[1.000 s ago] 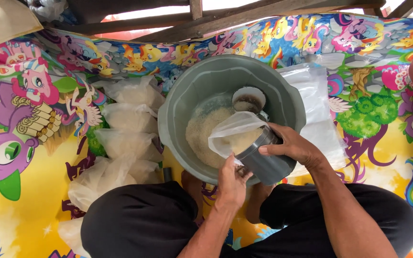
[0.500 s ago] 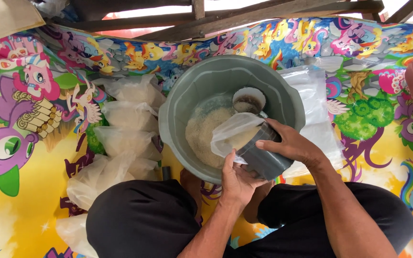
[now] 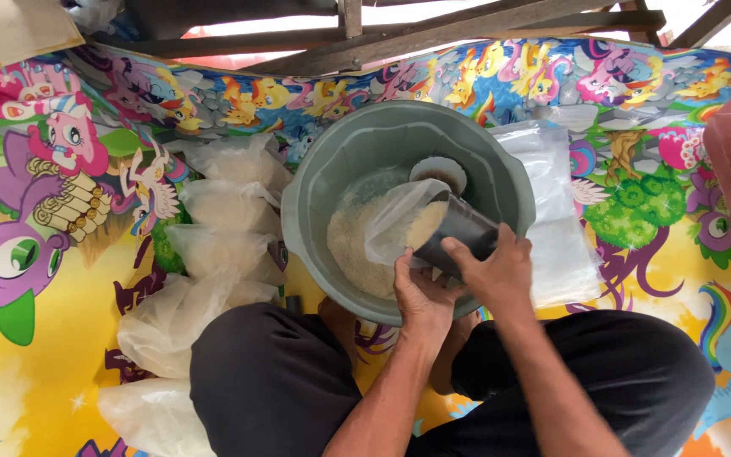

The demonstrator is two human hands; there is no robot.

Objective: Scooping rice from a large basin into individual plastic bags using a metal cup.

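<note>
Tilting dark cup (image 3: 460, 237) in right hand (image 3: 492, 275) – mouth inside clear bag (image 3: 395, 222), left hand (image 3: 420, 296) beneath

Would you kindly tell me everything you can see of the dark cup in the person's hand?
The cup is a dark grey, plain-walled container, probably plastic. It is tipped on its side over the basin, its mouth pointing left into the open top of a clear bag. Pale grain shows at its mouth. The right hand grips its base end from below and behind; the left hand holds the bag against its lower rim. Its bottom is hidden.
</note>
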